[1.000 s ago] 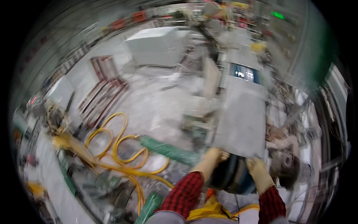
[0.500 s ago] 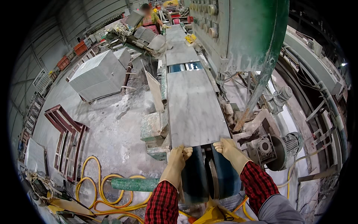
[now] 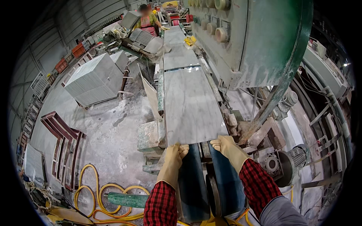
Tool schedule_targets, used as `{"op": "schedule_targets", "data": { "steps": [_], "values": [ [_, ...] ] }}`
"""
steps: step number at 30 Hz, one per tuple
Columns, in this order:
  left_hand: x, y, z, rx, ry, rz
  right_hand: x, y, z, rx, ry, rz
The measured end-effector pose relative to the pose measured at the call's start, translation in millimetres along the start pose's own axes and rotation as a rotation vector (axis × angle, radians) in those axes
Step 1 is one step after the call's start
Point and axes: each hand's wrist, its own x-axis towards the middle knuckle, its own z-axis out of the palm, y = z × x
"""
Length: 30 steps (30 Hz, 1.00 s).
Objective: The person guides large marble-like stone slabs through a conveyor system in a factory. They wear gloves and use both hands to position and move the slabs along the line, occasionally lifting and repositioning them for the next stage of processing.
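A long white marble slab (image 3: 193, 107) with faint grey veins lies flat on a roller line, its wet surface shining. At its near left corner my left hand (image 3: 175, 154), in a cream rubber glove, has its fingers curled against the edge. My right hand (image 3: 225, 146), gloved alike, is closed on the near right corner. Both thumbs and fingertips meet the slab's near edge; what lies under it is hidden. Two dark blue belts (image 3: 193, 184) run below my wrists. Farther along, a second pale slab (image 3: 180, 56) lies end to end with the first.
A green-and-grey control cabinet (image 3: 260, 45) with round knobs stands close on the right, above a motor (image 3: 296, 156). Left are a stack of stone slabs (image 3: 96, 81), maroon metal frames (image 3: 66, 150) and a coiled yellow hose (image 3: 92, 188). Another person (image 3: 148, 22) stands at the far end.
The slab has slid away from me with my hands at its edge. The gap before the second slab has narrowed to a thin line, and more blue belt shows nearby. My view has shifted.
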Motion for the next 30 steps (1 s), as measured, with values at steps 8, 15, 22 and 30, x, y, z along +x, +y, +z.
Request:
{"op": "schedule_targets", "data": {
  "steps": [8,15,22,30],
  "values": [
    [25.5,13.9,16.5,0.069,0.046,0.002,9.2,-22.1,15.6,0.029,-0.074,-0.023],
    [79.4,8.0,-4.3,0.083,0.019,-0.025,13.6,-30.9,32.5,-0.057,0.009,-0.052],
    [25.2,-28.2,25.9,0.477,-0.064,0.316,123.5,3.2,-34.9,0.165,-0.297,-0.147],
    [-196.0,-105.3,-140.9,0.620,-0.290,0.242,-86.1,107.6,-58.5,-0.734,-0.331,-0.538]
  ]
}}
